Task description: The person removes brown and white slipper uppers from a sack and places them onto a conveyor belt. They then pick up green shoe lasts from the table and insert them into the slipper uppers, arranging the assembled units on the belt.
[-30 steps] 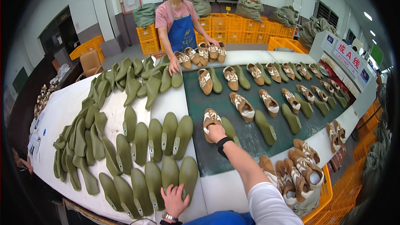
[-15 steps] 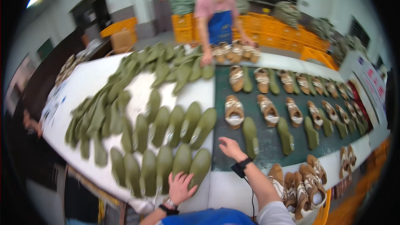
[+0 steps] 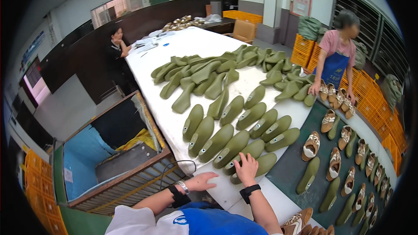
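Note:
My right hand (image 3: 247, 166) lies with fingers apart on the near-right end of the front row of green shoe lasts (image 3: 231, 148). It touches the lasts there, and no firm grip shows. Over the white table's near edge, left of that row, my left hand (image 3: 201, 182) is stretched out, holding nothing. A second row of lasts (image 3: 264, 122) stands just behind, toes pointing away. Farther back lies a loose heap of green lasts (image 3: 204, 72). To the right, on the dark green surface, brown-and-white shoes (image 3: 334, 165) stand in rows with single lasts (image 3: 308, 175) beside them.
Left of the white table (image 3: 174, 43) stands a blue-lined wooden bin (image 3: 82, 169). A co-worker in a blue apron (image 3: 335, 67) handles shoes at the far right; another person (image 3: 119, 56) leans at the far left edge. More shoes (image 3: 298, 223) sit near my right elbow.
My view has swung left. My left hand has come off the front lasts to the table's near edge. My right hand has moved from the dark green surface onto those lasts.

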`<state>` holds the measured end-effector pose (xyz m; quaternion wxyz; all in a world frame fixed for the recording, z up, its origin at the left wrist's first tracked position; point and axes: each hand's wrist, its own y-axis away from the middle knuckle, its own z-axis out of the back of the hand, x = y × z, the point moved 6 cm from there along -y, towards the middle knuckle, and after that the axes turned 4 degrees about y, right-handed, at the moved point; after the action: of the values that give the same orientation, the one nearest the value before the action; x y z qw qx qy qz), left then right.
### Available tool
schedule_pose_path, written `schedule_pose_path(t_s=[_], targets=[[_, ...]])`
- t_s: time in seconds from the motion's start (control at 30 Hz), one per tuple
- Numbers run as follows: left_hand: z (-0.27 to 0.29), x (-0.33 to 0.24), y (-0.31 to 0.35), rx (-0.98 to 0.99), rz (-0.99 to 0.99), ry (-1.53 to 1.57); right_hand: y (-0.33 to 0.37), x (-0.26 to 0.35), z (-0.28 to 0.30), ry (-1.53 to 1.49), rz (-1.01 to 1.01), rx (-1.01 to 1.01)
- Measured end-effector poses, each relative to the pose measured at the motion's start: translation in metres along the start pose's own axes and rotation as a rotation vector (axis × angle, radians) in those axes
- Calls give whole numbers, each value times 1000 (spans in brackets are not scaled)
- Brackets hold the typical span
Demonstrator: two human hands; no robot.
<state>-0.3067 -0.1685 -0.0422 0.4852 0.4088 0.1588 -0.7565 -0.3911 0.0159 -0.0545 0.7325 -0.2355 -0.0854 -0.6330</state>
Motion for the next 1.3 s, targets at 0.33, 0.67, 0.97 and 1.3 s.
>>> schedule_pose_path(t_s=[0.33, 0.67, 0.97, 1.3], targets=[[346, 22, -67, -899, 48, -1010, 1, 5, 3, 47, -42, -103], [377, 211, -354, -316, 355, -511, 0, -6, -7, -2, -399, -331], [356, 314, -388, -541, 741, -149, -11, 5, -4, 98, -488, -249], [345, 310, -349, -9, 705, 881, -19, 12, 1, 119, -425, -264]])
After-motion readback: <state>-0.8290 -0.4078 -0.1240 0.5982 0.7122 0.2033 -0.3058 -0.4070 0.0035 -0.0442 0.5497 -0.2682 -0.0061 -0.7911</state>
